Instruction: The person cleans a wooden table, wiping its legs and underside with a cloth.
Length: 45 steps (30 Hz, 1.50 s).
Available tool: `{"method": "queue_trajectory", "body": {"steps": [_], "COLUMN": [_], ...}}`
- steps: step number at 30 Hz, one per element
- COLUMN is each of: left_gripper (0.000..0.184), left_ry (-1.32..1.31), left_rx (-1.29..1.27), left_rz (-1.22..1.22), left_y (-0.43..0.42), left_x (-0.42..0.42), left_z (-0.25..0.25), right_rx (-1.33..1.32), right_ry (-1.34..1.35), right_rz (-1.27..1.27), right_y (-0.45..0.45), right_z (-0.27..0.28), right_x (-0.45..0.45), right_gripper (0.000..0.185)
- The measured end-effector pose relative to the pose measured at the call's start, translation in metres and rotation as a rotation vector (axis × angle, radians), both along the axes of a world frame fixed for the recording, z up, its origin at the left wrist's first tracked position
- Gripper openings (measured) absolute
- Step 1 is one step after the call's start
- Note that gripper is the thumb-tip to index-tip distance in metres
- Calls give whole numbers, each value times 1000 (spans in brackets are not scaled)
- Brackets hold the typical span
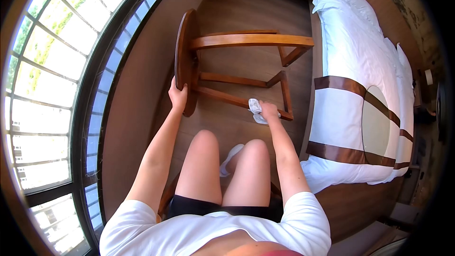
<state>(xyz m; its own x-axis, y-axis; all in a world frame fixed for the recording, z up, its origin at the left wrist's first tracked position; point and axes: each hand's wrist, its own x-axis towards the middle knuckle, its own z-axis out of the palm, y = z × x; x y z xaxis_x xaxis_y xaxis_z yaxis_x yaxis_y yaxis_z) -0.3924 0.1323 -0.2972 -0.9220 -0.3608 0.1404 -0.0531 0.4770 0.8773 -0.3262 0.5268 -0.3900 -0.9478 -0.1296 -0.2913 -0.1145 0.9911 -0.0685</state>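
Brown round-topped wooden table (251, 41): tipped sideways, beyond both hands.
Left hand (178, 97): curled over its rim.
Right hand (269, 110): closed around crumpled white cloth (255, 106), at one leg (222, 97).

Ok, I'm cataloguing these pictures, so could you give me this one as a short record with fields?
Left hand: grips the edge of the round tabletop
Right hand: holds a white cloth against a table leg
Table: wooden, tipped on its side, legs pointing toward the bed
Bed: white bedding with brown bands
On the bed: a rounded, see-through panel
Window: gridded, on the person's left
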Motion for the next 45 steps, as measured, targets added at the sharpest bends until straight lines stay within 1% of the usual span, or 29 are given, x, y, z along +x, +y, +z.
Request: {"method": "queue_trajectory", "body": {"steps": [2, 3, 5, 7, 10, 14, 16, 18, 20, 21, 24, 27, 28, 29, 30, 32, 34, 37, 38, 40, 41, 42, 44, 45], "left_gripper": [46, 42, 43, 42, 41, 42, 43, 42, 40, 40, 38, 44, 46, 51, 51, 51, 52, 52, 52, 52, 52, 52, 52, 51], "left_ry": [8, 40, -3, -79, -144, -153, -150, -116, -161, -142, -148, -135, -131, -184, -183, 75, 44, -7, -13, -16, -27, -40, -8, -33], "left_rx": [80, 78, 39, -53, -110, -160, -229, -264, -329, -367, -365, -342, -332, -299, -299, -183, -178, -241, -238, -239, -239, -239, -256, -261], "left_rz": [14, 40, 78, 151, 149, 124, 104, 104, 77, 66, 71, 33, 15, -22, -21, -47, -59, -53, -52, -52, -48, -45, -49, -51], "left_y": [-5, -4, -4, -4, 0, 16, 25, 35, 45, 48, 58, 58, 58, 58, 58, 59, 61, 66, 68, 71, 72, 73, 76, 77], "left_x": [9, 11, 5, 0, -4, 2, 3, 4, 4, 4, 7, 13, 16, 19, 19, 19, 12, 2, -1, -8, -10, -12, -17, -20], "left_z": [-19, -17, -13, -6, 8, 33, 44, 55, 69, 71, 75, 73, 73, 73, 67, 50, 52, 55, 55, 58, 59, 58, 55, 57], "right_rx": [-12, -9, -21, -28, -36, -78, -115, -121, -124, -135, -184, -161, -140, -117, -117, -19, 11, 31, 28, 34, 61, 59, 95, 72], "right_ry": [-35, -34, -67, -54, -54, -42, -26, -88, -104, -98, -49, -23, 40, 105, 106, 224, 215, 238, 239, 304, 292, 290, 370, 381], "right_rz": [26, 24, -10, -13, -17, -38, -62, -40, -39, -42, -38, -8, 3, 14, 15, 44, 35, -4, -2, 11, 20, 18, 19, 21], "right_y": [-5, -8, -15, -16, -11, 8, 19, 31, 39, 44, 54, 54, 52, 51, 46, 26, 5, -26, -37, -57, -66, -74, -86, -95], "right_z": [13, 17, 24, 25, 34, 71, 86, 100, 110, 109, 105, 95, 91, 87, 86, 83, 87, 88, 87, 86, 85, 79, 63, 64], "right_x": [3, 5, 9, 13, 17, 24, 27, 29, 33, 35, 39, 35, 34, 33, 30, 22, 13, -2, -6, -17, -21, -27, -37, -40], "right_gripper": [35, 35, 36, 36, 36, 37, 36, 35, 35, 34, 34, 35, 37, 40, 40, 47, 50, 53, 53, 43, 37, 37, 45, 42]}}
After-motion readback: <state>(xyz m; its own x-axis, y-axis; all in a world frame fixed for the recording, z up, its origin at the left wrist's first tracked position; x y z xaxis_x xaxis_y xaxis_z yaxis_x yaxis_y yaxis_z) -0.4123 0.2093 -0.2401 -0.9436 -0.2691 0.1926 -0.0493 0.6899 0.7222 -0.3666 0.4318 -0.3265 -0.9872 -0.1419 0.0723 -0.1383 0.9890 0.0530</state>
